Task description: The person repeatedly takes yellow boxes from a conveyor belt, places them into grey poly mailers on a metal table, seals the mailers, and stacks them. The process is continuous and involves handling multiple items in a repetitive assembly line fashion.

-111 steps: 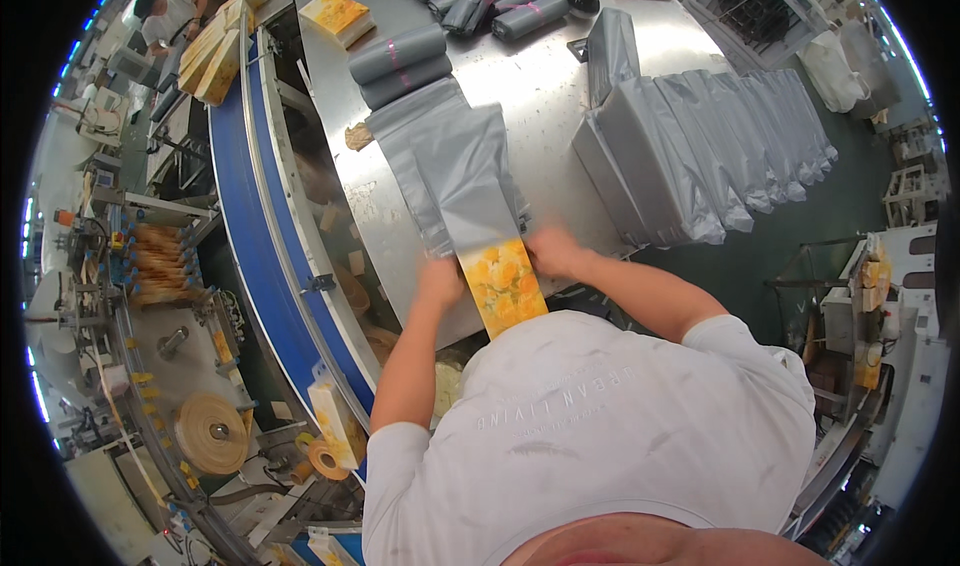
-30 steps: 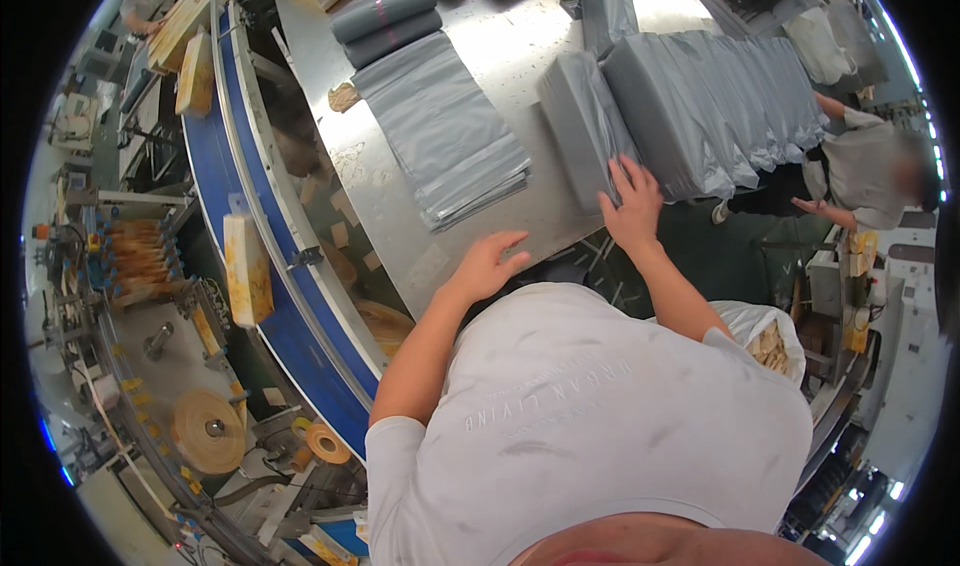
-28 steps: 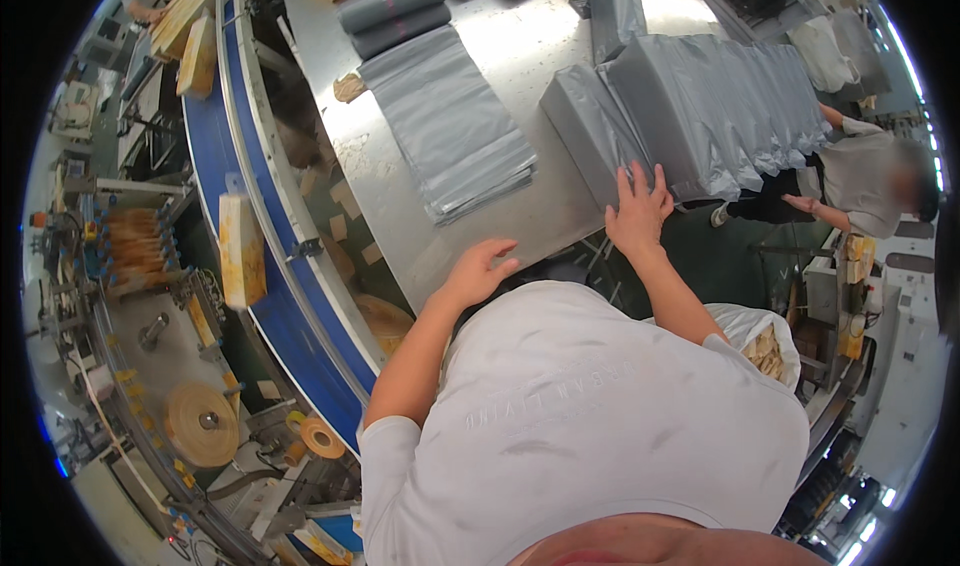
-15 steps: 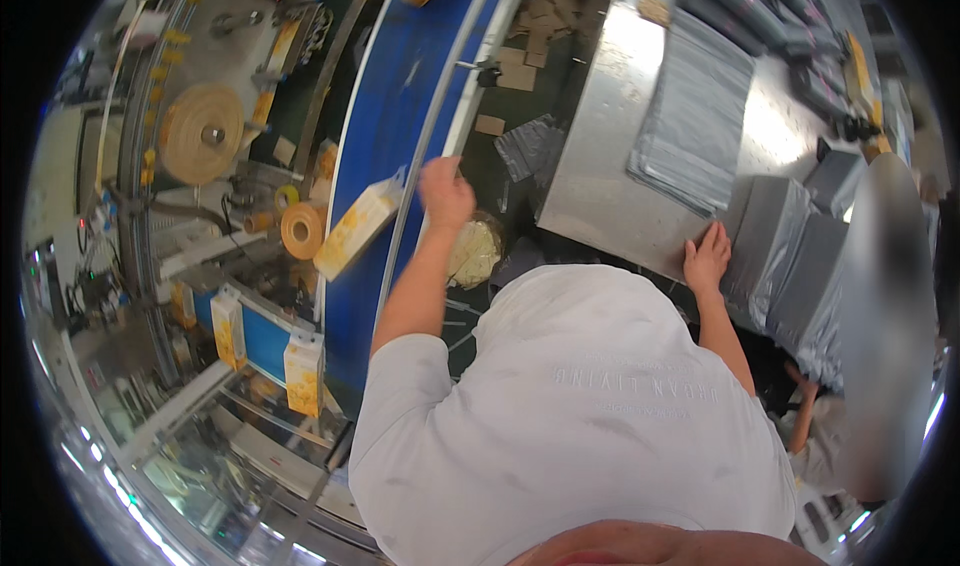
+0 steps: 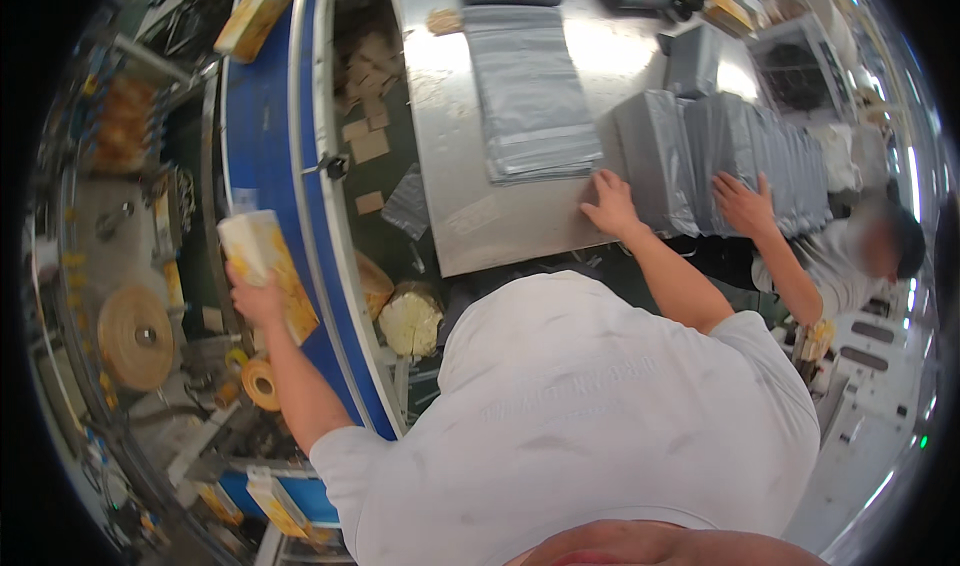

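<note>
On the left, my left hand closes on the side of an oblong white-and-yellow pack, its fingers along the pack's left edge. The pack lies at a slant on the blue conveyor belt. My right hand rests with fingers apart at the near edge of the metal table and holds nothing. Just beyond its fingertips is a stack of flat grey plastic bags. To its right stand upright grey wrapped bundles.
A co-worker's hand touches the grey bundles at right. Another yellow pack lies farther up the belt. A metal rail runs along the belt. Cardboard pieces lie on the floor between conveyor and table. Machinery with a large tape roll stands at left.
My left hand has gone from the conveyor's right rail across the belt to the pack and taken hold of it. My right hand stays at the table edge. The view has swung right.
</note>
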The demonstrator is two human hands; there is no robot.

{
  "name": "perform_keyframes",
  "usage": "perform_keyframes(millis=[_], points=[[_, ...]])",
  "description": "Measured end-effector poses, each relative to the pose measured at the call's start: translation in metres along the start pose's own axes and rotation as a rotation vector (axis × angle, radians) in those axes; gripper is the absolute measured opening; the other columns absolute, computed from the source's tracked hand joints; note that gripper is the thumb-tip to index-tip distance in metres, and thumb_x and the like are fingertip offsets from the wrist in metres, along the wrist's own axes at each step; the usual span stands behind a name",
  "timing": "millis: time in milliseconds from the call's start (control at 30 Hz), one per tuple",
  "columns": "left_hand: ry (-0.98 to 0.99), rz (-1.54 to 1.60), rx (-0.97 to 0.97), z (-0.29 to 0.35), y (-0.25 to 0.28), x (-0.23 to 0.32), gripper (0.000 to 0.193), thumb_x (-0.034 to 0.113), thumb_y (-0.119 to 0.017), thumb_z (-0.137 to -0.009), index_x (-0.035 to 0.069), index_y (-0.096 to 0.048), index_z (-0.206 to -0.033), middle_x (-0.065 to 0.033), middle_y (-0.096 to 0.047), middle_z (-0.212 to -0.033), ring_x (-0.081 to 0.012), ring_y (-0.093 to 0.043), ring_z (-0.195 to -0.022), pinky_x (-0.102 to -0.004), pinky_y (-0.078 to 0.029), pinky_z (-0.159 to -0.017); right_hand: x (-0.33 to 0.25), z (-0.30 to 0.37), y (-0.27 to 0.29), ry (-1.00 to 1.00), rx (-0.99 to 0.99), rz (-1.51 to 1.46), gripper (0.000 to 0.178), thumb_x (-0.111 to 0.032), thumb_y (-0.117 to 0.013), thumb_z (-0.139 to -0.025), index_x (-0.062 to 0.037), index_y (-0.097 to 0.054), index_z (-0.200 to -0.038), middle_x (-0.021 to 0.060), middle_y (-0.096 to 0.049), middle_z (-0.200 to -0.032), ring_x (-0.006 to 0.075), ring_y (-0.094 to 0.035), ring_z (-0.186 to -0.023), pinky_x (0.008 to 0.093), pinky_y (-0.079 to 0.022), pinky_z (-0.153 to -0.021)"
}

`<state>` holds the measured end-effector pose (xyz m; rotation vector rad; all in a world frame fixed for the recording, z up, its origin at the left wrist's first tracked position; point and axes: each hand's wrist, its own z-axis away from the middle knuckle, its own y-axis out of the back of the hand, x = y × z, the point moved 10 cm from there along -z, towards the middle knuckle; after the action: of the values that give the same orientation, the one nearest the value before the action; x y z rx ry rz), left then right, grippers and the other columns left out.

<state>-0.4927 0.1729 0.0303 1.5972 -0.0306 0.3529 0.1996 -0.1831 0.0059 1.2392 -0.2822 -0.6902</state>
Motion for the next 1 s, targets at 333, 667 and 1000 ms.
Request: perform_keyframes(millis=[333, 667, 1000], points=[[-0.390, 1.196, -0.876, 0.199, -0.054, 0.394, 0.085, 0.004, -0.077, -0.088, 0.005, -0.036, -0.163, -0.0155, -0.060, -0.146, -0.0240, -0.062, -0.127, -0.0372, -0.051, -0.107, -0.089, 0.021, 0.042, 0.240, 0.028, -1.196, 0.077, -0.024, -0.075, -0.097, -0.0040, -0.036, -0.161, 0.0170, -0.055, -0.153, 0.0318, -0.056, -0.138, 0.0398, -0.046, -0.113], [-0.375, 1.102, -0.674, 0.227, -0.167, 0.493, 0.093, 0.019, -0.084, -0.087, 0.002, -0.031, -0.162, -0.0249, -0.048, -0.152, -0.0348, -0.051, -0.138, -0.0454, -0.042, -0.116, -0.015, -0.005, 0.029, 0.370, 0.111, -0.829, 0.059, -0.013, -0.072, -0.092, -0.0047, -0.055, -0.148, 0.0173, -0.060, -0.147, 0.0350, -0.058, -0.134, 0.0419, -0.046, -0.112], [-0.969, 0.435, -0.809, 0.275, -0.145, 0.529, 0.060, 0.023, -0.084, -0.086, 0.012, -0.063, -0.141, -0.0189, -0.063, -0.129, -0.0317, -0.062, -0.116, -0.0447, -0.053, -0.100, -0.012, -0.096, 0.048, 0.423, 0.120, -0.140, 0.070, -0.005, -0.059, -0.087, -0.0137, -0.049, -0.156, -0.0015, -0.039, -0.167, 0.0377, -0.030, -0.154, 0.0534, -0.027, -0.123]])
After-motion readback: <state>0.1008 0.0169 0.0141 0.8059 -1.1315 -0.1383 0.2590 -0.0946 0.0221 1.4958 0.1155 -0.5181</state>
